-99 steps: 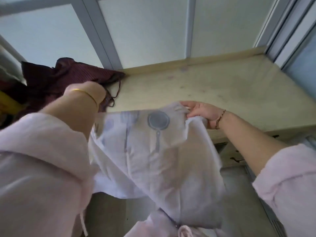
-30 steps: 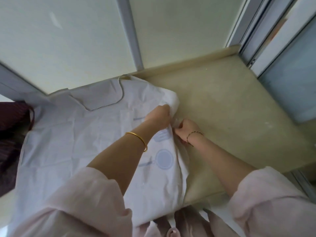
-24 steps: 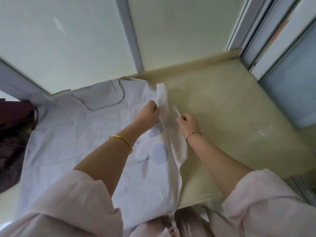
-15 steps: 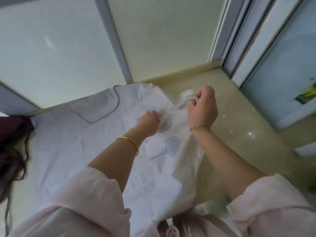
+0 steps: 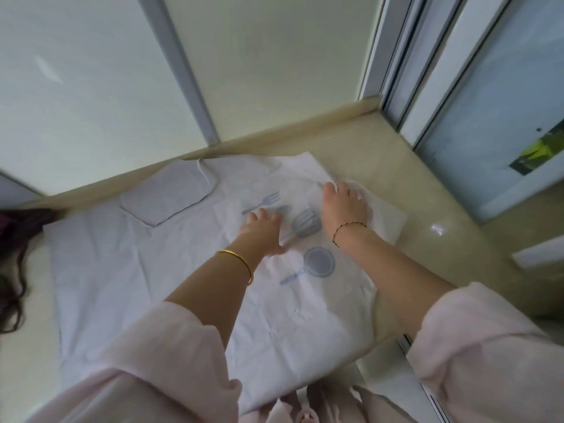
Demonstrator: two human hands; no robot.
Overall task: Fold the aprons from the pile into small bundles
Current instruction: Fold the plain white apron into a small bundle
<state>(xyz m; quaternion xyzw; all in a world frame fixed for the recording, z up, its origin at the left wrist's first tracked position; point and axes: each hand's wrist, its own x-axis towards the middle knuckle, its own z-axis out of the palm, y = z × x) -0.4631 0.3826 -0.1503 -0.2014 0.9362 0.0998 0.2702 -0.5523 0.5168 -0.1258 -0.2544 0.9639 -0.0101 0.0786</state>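
So here's what we're looking at: a thin white cotton-ish apron lies spread flat on a glossy beige stone ledge under the window, creased all over with soft fold lines. Its right side is doubled back into a loose flap, and a rounded-rectangle flap sits near the far edge. Grey-blue kitchen prints run down the middle: a fork, a slotted spatula and a round pan.

Neither hand is gripping anything. The left hand lies flat, fingers straight, pressing the cloth between the fork and the spatula. The right hand is spread flat on the folded-over right flap. There's a smooth gold bangle on the left wrist and a thin twisted cord bracelet on the right.

Behind the ledge are frosted glass panes in pale metal frames.

Harder to read: pink sleeves cover the apron's near hem, so we can't tell where it ends. A dark maroon cloth is cut off at the left edge. The yellow-green thing behind the right glass is just a blur.
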